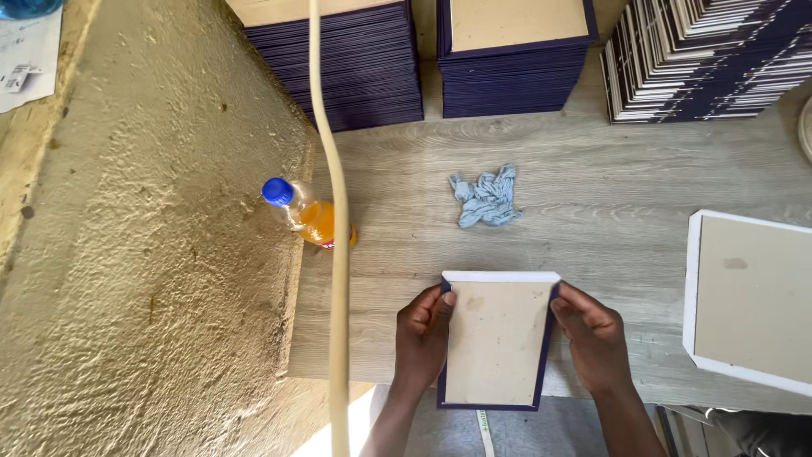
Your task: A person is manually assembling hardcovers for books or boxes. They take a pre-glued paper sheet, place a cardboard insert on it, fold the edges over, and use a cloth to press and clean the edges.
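**2 hands on a board**

Left grip point(423, 334) and right grip point(592, 334) clasp the tan, navy-edged board point(497, 343) at the counter's point(592, 195) near edge. Beyond: blue rag point(487, 196), orange bottle point(306, 214), 3 navy stacks point(364, 72).

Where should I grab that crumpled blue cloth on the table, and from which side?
Pinch the cloth from straight above, at its bunched middle. It lies loose and crumpled on the table with raised folds and nothing touching it, so no edge offers a better hold.
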